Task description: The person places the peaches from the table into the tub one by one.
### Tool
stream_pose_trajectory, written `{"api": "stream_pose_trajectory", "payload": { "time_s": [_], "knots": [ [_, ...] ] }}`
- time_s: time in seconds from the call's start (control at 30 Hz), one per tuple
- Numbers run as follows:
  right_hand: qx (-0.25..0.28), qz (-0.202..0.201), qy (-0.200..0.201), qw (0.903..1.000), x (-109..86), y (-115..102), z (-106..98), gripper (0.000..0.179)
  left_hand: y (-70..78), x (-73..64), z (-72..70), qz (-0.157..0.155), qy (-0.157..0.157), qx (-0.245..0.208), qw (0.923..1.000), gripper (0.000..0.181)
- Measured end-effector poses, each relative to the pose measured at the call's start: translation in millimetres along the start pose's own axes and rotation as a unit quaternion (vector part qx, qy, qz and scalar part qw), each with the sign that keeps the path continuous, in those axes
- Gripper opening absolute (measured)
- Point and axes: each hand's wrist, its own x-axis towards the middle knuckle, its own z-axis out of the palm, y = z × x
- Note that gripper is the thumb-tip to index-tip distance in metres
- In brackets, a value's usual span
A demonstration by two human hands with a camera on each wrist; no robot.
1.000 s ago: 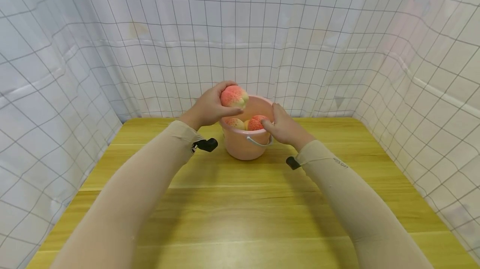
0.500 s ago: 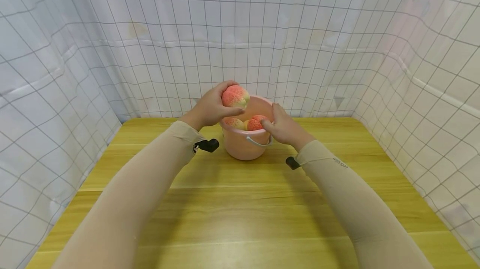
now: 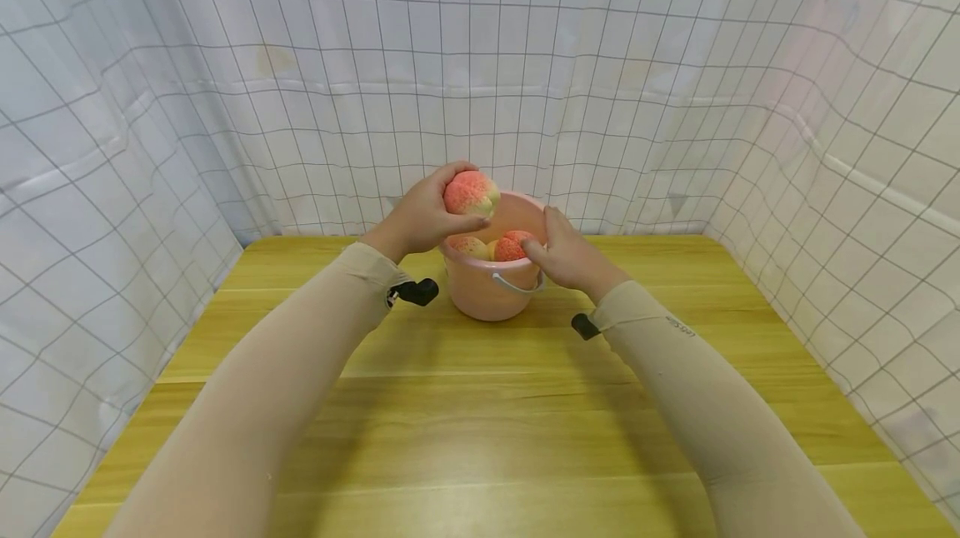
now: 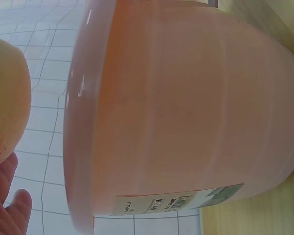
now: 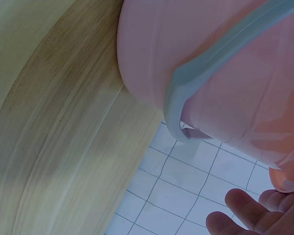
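My left hand [image 3: 420, 209] holds a pink and pale-yellow peach [image 3: 471, 193] over the left side of a pink bucket [image 3: 483, 292]. The peach [image 4: 7, 100] shows at the left edge of the left wrist view, apart from the bucket's rim. With its thumb over the rim, my right hand [image 3: 573, 255] grips the bucket on the right; its fingers [image 5: 247, 208] lie along the outside. Inside the bucket are a red peach [image 3: 513, 246] by my right thumb and a yellowish speckled peach [image 3: 469, 247]. A bit of another yellow one shows between them.
The bucket stands near the far edge of a wooden table [image 3: 480, 405]. Its grey handle [image 5: 206, 58] hangs down at the front right. A white grid-patterned curtain [image 3: 480, 63] surrounds the table at the back and sides.
My left hand shifted very slightly to the right with the peach early on, then stayed put. The right hand and the bucket look unmoved.
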Motion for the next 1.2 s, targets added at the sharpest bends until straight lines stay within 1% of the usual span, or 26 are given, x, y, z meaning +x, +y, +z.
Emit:
{"api": "stream_pose_trajectory", "payload": {
  "time_s": [0.13, 0.27, 0.37, 0.57, 0.7, 0.8, 0.93, 1.07, 1.2],
  "knots": [
    [-0.005, 0.003, 0.002, 1.0, 0.1, 0.0, 0.4, 0.087, -0.3, 0.6, 0.4, 0.002, 0.001, 0.004, 1.0, 0.078],
    [-0.009, -0.001, 0.005, 0.9999, 0.2, -0.1, 0.7, 0.085, -1.3, 1.5, 1.0, 0.0, 0.002, 0.005, 1.0, 0.08],
    [-0.005, -0.001, 0.007, 1.0, 0.7, -0.1, 0.9, 0.084, -2.3, 2.1, 1.7, -0.002, 0.003, 0.003, 1.0, 0.083],
    [-0.006, 0.004, 0.004, 1.0, 0.4, -0.2, 0.9, 0.087, -4.2, 3.3, 2.7, 0.0, 0.004, -0.005, 1.0, 0.086],
    [-0.01, 0.003, 0.007, 0.9999, 1.0, 0.4, 1.1, 0.082, -3.1, 2.8, 2.3, 0.009, 0.006, -0.007, 0.9999, 0.084],
    [-0.009, 0.003, 0.007, 0.9999, 1.3, 0.2, 1.5, 0.079, -1.2, 1.6, 1.0, 0.021, 0.011, -0.004, 0.9997, 0.084],
    [-0.009, 0.004, 0.002, 0.9999, 0.6, -0.3, 1.3, 0.081, 0.4, 0.8, -0.9, 0.029, 0.016, 0.002, 0.9994, 0.084],
    [-0.011, 0.002, 0.004, 0.9999, 0.6, 0.2, 1.2, 0.079, -0.2, -0.3, -2.3, 0.028, 0.017, 0.01, 0.9994, 0.082],
    [-0.013, 0.009, 0.002, 0.9999, 1.0, 0.5, 1.2, 0.084, -0.8, -2.9, -4.6, 0.022, 0.017, 0.021, 0.9994, 0.081]
  ]
}}
